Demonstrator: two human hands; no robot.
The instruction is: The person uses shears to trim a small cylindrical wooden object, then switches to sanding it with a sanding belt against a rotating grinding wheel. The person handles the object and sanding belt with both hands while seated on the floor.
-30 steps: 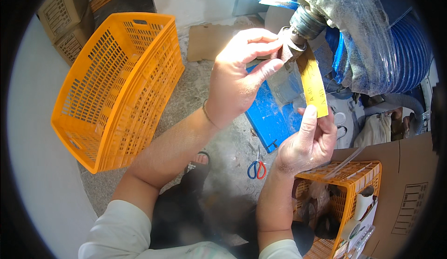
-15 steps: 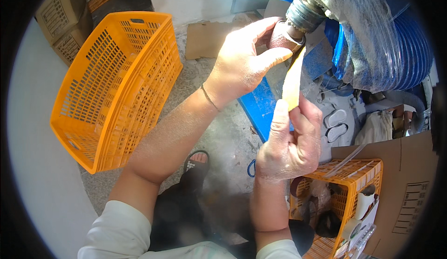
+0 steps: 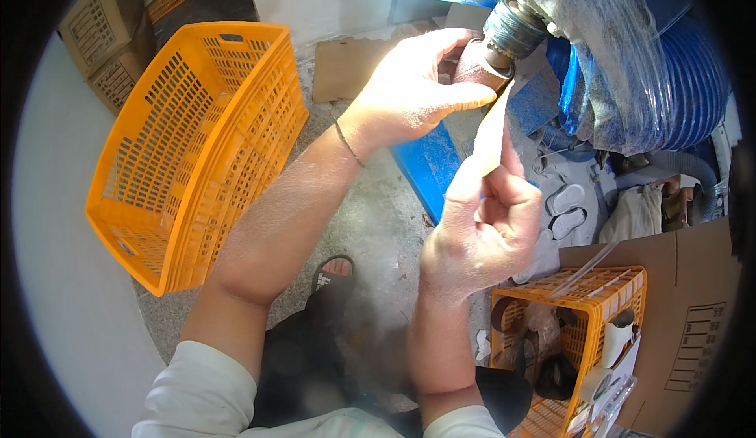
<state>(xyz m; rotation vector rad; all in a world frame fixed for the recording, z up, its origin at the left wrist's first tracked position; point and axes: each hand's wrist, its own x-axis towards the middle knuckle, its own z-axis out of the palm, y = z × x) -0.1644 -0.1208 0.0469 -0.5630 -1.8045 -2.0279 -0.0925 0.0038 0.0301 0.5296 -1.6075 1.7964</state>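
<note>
A reddish-brown, rough-surfaced sanding drum point(image 3: 475, 64) sits on the end of a dark machine spindle point(image 3: 513, 30). My left hand point(image 3: 417, 84) is closed round its near left side, with the thumb pressed along the lower edge. From the drum's lower right edge a narrow pale yellow strip point(image 3: 493, 131) comes down toward me, drawn taut. My right hand point(image 3: 484, 225) pinches the strip's lower end between thumb and fingers. Whether the strip is tape or abrasive backing I cannot make out. Pale dust coats both hands and forearms.
Stacked orange plastic crates point(image 3: 201, 155) stand at the left. An orange crate point(image 3: 606, 288) with rolls and bags is at the lower right, beside a cardboard box point(image 3: 685, 304). Blue ribbed hose point(image 3: 693, 84) and dusty plastic sheeting point(image 3: 591, 29) hang at the upper right.
My right hand has moved slightly left and turned, still pinching the strip, which now shows more edge-on near the drum. My left hand stays on the drum, slightly shifted.
</note>
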